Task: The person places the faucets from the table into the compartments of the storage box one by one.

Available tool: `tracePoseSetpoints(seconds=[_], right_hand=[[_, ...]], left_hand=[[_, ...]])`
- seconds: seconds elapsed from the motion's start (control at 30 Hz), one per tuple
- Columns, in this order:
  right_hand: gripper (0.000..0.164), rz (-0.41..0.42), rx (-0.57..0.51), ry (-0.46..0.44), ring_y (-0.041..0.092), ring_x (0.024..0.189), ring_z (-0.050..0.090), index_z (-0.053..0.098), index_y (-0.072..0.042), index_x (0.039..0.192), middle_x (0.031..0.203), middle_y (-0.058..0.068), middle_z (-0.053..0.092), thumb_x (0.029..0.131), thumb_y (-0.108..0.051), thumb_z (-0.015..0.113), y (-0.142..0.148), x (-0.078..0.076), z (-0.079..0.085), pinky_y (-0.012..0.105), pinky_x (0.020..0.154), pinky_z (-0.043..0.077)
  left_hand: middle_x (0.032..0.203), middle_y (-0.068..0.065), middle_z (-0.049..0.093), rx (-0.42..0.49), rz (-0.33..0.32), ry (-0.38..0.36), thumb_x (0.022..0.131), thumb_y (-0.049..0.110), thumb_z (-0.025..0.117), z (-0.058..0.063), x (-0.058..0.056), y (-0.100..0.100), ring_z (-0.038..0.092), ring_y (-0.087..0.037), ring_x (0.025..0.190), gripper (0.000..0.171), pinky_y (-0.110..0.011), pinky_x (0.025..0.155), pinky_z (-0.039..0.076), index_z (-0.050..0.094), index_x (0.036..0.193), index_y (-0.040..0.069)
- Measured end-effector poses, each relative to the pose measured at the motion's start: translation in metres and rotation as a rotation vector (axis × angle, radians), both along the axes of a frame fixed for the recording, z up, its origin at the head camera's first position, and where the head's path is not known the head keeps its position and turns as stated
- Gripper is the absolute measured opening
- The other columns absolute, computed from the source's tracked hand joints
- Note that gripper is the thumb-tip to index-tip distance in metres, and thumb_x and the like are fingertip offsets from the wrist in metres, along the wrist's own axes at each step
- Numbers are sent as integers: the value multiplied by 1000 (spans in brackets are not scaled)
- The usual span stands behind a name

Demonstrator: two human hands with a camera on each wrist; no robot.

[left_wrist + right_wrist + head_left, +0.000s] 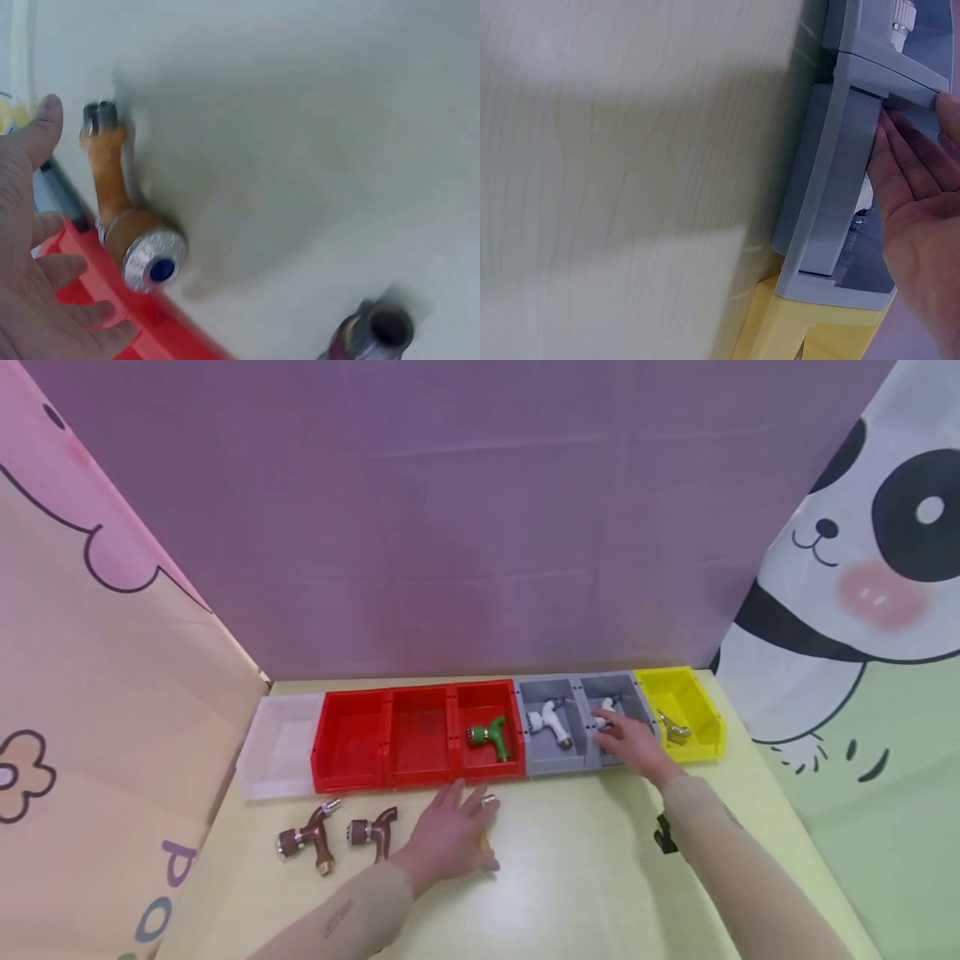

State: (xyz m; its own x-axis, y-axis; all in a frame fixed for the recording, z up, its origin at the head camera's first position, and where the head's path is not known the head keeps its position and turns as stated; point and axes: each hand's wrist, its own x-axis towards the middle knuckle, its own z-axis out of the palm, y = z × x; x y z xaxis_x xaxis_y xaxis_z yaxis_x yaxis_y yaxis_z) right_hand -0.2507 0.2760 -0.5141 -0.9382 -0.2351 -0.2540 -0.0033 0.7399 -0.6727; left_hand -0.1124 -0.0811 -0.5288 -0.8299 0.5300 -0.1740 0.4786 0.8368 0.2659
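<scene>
My left hand (450,835) hovers over an orange faucet (110,176) on the table, with its fingers spread and nothing pinched between them. From above, that hand covers most of the faucet. My right hand (633,745) reaches into the right-hand grey bin (647,706), where a white faucet (606,705) lies partly hidden by the fingers. In the right wrist view the fingers (915,161) extend straight past the bin's front wall, thumb apart. Another white faucet (551,720) lies in the neighbouring grey bin (536,764).
Two brown faucets (309,837) (372,831) lie left of my left hand. Along the back run a clear bin (281,747), red bins (352,743), one holding a green faucet (491,737), and a yellow bin (693,702) with a metallic faucet (675,729). A purple curtain hangs behind.
</scene>
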Motion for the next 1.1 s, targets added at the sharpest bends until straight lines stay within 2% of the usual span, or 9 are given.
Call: tracePoseSetpoints(seconds=[0.3,0.53,0.7,0.87,1.1], right_hand=[[59,-9,9,7,40,133,54,40,-20,157,150,21,52,104,-39,59,-2,1,-1,56,107,48],[59,4,23,16,41,133,54,39,-19,157,150,21,52,105,-38,58,-1,0,0,57,107,47],[58,-2,14,10,41,133,53,40,-19,157,150,22,52,105,-38,58,-1,0,0,57,107,47],[58,-7,13,8,41,133,53,40,-19,157,149,22,52,105,-37,58,-1,0,0,57,107,47],[58,-10,19,-3,41,133,54,40,-20,157,149,22,52,105,-37,58,-2,-1,0,57,107,47]], left_hand=[[162,-12,39,-15,15,15,89,59,70,-14,10,1,40,-47,143,74,-59,113,40,53,150,21],[160,-14,42,-23,8,16,88,58,70,-17,11,3,50,-43,136,72,-56,110,44,55,148,21],[159,-15,42,-47,-9,44,89,55,71,-17,11,4,59,-37,123,67,-52,105,49,58,144,19],[158,-14,44,-68,-38,70,89,45,72,-15,12,5,59,-32,118,57,-50,105,49,63,139,19],[155,-12,46,-85,-119,145,87,40,76,-11,13,0,56,-29,119,46,-45,108,47,69,126,17]])
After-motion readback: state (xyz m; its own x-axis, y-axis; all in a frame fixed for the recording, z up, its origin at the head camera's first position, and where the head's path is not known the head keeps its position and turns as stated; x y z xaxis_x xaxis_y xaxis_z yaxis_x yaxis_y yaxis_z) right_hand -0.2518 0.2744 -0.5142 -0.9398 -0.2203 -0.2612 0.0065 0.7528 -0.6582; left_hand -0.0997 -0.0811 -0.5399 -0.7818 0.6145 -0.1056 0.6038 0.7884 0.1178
